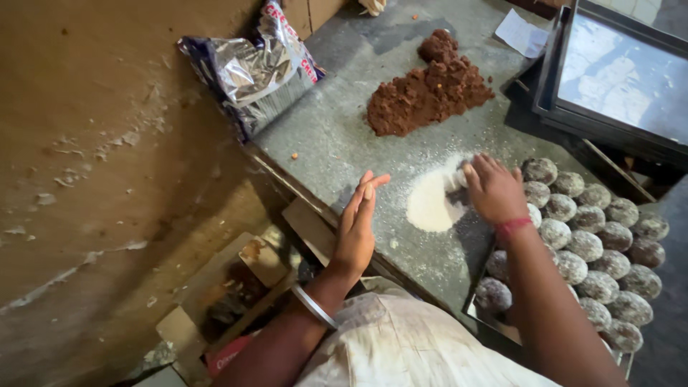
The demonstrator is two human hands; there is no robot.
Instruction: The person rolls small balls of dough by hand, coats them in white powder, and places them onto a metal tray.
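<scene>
Spanning frame centre, grey counter [337, 136]; brown dough heap [426, 89] upper centre; tray of dusted balls [595, 236] lower right; white flour patch [430, 204] centre. Right hand [494, 190] fingers curled, touching flour. Left hand [358, 226] flat, fingers straight, holding nothing.

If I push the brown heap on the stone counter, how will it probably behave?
The brown heap looks lumpy and moist, so it would likely crumble rather than slide whole. Loose clods at its edge may break off. It probably sticks to fingers.
</scene>
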